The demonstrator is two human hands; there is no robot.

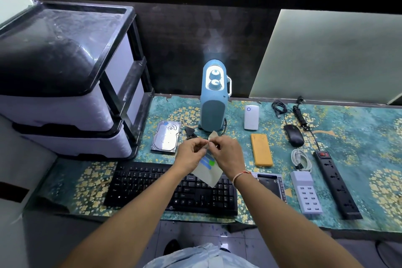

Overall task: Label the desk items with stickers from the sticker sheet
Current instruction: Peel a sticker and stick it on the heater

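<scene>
Both hands meet above the desk's middle, over the black keyboard [171,187]. My left hand [191,152] and my right hand [226,152] pinch a pale sticker sheet [207,173] that hangs down between them, with blue and green stickers on it. Its top corner [212,136] sticks up above my fingers. A hard drive [166,138] lies left of the hands and has a blue sticker on its top. To the right lie a yellow case [261,150], a white plug-in device [251,117], a black mouse [293,135] and a white USB charger [306,191].
A blue heater-like appliance [214,98] stands behind the hands. A black-and-white drawer unit [65,85] fills the left. A black power strip [337,183], coiled cables [301,159] and a drive caddy [269,185] lie at right. The desk edge [152,217] runs in front.
</scene>
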